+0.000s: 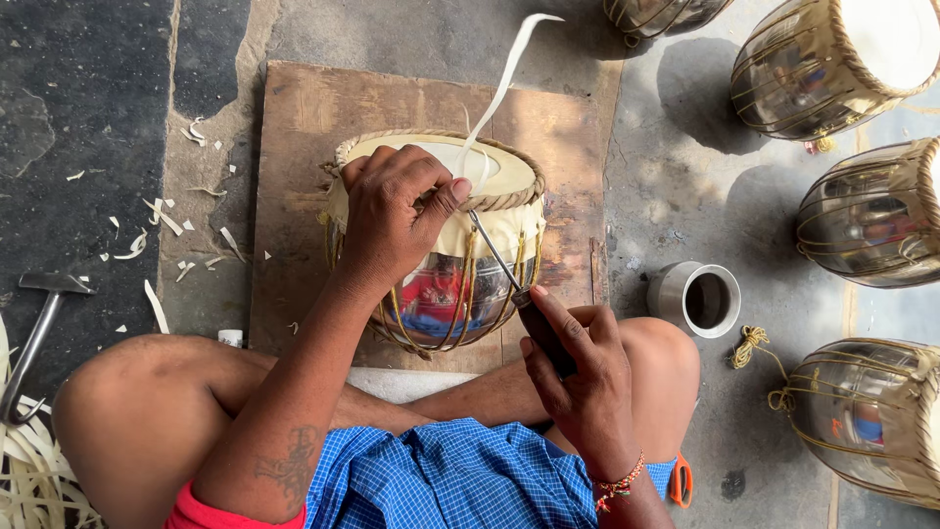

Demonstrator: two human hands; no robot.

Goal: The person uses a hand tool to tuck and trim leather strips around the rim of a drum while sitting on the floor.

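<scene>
A shiny metal drum (446, 294) with a pale skin head and a braided rim rests on a wooden board (304, 127) in front of my crossed legs. My left hand (392, 211) lies over the drum's near rim, thumb pressed by a white strip (499, 88) that rises from the rim. My right hand (578, 377) grips the dark handle of a thin metal awl (494, 250). The awl's tip points into the lacing under my left thumb.
Several finished metal drums (867, 216) lie to the right on the stone floor. A small steel cup (697, 297) stands by my right knee. A hammer (39, 323) and pale strips (34, 470) lie at the left; scraps litter the floor.
</scene>
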